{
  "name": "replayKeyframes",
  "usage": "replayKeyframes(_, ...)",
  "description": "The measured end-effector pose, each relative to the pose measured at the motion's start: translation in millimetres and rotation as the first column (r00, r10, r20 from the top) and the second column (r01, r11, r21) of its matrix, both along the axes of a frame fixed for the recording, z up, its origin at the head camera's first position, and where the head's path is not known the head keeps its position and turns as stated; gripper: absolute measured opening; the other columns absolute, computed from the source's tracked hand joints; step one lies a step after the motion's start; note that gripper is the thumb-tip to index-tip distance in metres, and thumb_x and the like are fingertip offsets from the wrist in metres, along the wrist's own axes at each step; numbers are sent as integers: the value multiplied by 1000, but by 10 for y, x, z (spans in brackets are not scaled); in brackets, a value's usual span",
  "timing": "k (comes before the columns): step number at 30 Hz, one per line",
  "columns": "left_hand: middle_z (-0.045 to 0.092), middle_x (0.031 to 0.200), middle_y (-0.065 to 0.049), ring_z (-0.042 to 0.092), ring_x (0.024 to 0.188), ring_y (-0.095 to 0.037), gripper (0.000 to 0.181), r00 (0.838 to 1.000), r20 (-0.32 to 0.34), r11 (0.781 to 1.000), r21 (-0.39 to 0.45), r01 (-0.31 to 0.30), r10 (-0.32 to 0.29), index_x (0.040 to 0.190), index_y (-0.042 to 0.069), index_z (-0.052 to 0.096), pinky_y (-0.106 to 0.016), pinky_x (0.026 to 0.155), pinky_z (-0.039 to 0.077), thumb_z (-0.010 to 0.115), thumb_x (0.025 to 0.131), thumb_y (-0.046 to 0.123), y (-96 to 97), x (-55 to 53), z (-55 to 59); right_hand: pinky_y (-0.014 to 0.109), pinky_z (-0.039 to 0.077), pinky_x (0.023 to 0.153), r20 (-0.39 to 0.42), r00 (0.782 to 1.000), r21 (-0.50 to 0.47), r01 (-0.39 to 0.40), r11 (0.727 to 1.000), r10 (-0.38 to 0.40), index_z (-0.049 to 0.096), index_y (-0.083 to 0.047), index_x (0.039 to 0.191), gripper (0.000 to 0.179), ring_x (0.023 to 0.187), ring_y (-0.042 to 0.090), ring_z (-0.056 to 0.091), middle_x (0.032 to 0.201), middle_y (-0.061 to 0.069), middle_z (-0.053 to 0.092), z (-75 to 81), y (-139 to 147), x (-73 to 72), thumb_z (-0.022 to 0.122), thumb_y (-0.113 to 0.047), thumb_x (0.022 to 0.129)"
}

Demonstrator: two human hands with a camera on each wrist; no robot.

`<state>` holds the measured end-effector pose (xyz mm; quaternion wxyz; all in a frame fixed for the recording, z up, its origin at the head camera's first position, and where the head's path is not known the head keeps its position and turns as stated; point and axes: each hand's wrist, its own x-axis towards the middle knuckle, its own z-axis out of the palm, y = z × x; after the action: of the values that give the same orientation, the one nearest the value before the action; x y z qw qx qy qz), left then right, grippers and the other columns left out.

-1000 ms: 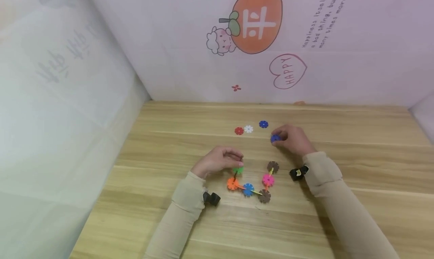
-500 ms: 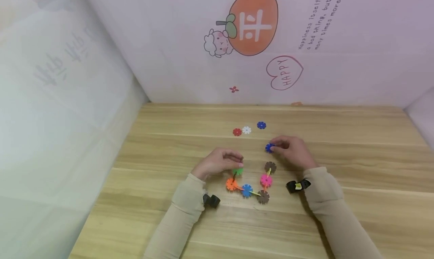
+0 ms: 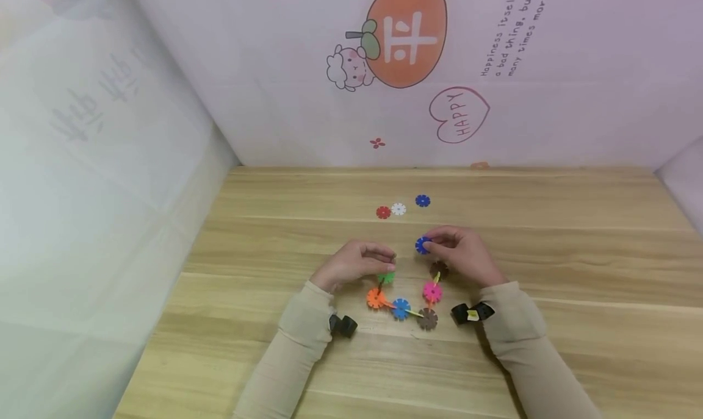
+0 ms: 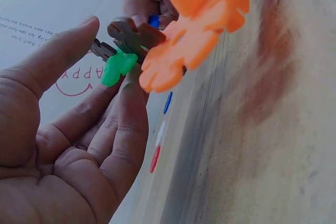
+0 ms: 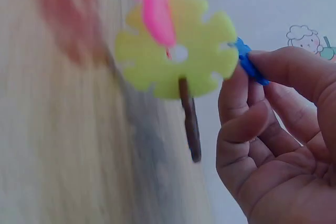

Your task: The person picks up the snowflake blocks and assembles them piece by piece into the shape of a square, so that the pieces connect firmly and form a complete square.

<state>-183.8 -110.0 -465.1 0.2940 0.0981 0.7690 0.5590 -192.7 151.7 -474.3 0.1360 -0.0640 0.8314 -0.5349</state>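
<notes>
My left hand (image 3: 354, 263) pinches one end of a chain of interlocking plastic snowflake discs, by the green disc (image 4: 118, 69). A dark piece (image 4: 102, 49) also shows between thumb and fingers. From there the chain bends through an orange disc (image 3: 376, 298), a blue disc (image 3: 401, 309) and a brown disc (image 3: 428, 319). It then turns back through a pink disc (image 3: 432, 292) and a yellow disc (image 5: 152, 72) to a brown disc (image 3: 439, 269) at the free end. Thumb and fingers of my right hand (image 3: 464, 254) pinch a dark blue disc (image 3: 422, 245), apart from the chain.
Loose on the wooden table (image 3: 285, 224), beyond my hands, lie a red disc (image 3: 383, 212), a white disc (image 3: 398, 209) and another dark blue disc (image 3: 422, 200). A printed cloth (image 3: 296, 120) stands behind the table's far edge. More cloth hangs at the left.
My right hand has moved left and nearer to me with the dark blue disc, towards the chain's open gap. The left hand and the chain have stayed almost still.
</notes>
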Motion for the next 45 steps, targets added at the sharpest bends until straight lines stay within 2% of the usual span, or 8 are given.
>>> replayKeyframes(4,72,114,-1,68,103,-14,41,1000,1,1000,3,-1,1,124,10,67,-32,91,55,76,88,26,6,5,6,34,58,59,-34,999,-3,-40,999,39,69,-9,113,26,69,25,70,99,13,74,16,-59,27,69,-26,94)
replayKeyframes(8,73,115,-1,68,103,-13,41,1000,-9,1000,0,2,-2,124,10,67,-32,93,55,76,88,26,10,8,5,32,56,60,-71,995,13,-64,998,65,70,-8,113,26,73,25,68,100,11,74,45,-127,52,69,-27,94)
replayKeyframes(12,73,115,-1,69,103,-13,41,1000,-18,1000,3,1,-1,125,9,67,-32,93,55,75,88,26,13,12,-1,32,53,57,-78,994,9,-80,997,80,70,-7,115,27,70,26,64,98,13,73,78,-200,72,67,-25,95)
replayKeyframes(17,73,115,-3,68,104,-14,41,1000,-18,1000,6,-2,2,125,10,68,-33,95,54,76,88,25,15,23,9,34,53,55,-88,991,-5,-105,994,104,69,-6,119,30,74,30,61,105,12,72,118,-277,80,66,-25,96)
replayKeyframes(20,72,118,-4,68,107,-15,41,1000,-18,1000,1,-2,2,125,11,68,-35,98,53,76,87,25,16,26,17,32,54,62,-100,988,-7,-119,993,118,69,-6,120,29,83,28,64,109,10,72,143,-315,86,65,-23,96)
replayKeyframes(25,72,119,-3,67,109,-16,40,1000,-19,1000,-16,-9,9,123,11,69,-37,100,51,77,87,27,17,23,11,28,54,84,-109,982,-2,-155,988,154,69,-6,120,26,102,21,66,114,7,71,161,-356,86,64,-17,97)
replayKeyframes(36,73,114,-5,68,106,-17,34,1000,-4,1000,-12,-12,12,118,9,72,-36,98,52,76,87,23,21,17,-8,27,55,84,-116,972,2,-206,979,205,69,-4,120,25,100,20,66,116,9,71,181,-394,71,62,-13,98)
replayKeyframes(45,72,118,-3,67,109,-16,37,1000,-26,1000,-25,-17,17,120,11,71,-36,98,52,77,87,26,19,14,0,35,53,90,-102,985,-5,-142,990,141,68,-5,120,28,104,21,66,115,8,71,160,-396,79,63,-20,97)
